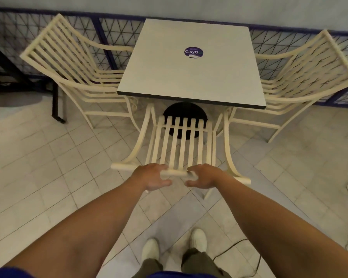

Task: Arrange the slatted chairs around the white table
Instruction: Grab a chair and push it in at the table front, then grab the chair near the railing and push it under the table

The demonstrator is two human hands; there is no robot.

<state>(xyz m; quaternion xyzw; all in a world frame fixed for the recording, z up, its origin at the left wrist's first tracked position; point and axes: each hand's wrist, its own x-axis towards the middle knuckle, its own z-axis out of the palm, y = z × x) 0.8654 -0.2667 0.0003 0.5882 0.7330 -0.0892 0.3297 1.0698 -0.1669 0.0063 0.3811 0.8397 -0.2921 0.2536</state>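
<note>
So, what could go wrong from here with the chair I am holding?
The near chair has its arms right at the edge of the white table; pushed forward, they may knock it. Its front could catch the left chair or right chair, which stand close. A cable lies by your right foot; stepping back, you might trip.

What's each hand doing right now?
Left hand: grips the near chair by its top rail.
Right hand: grips the same rail.
</note>
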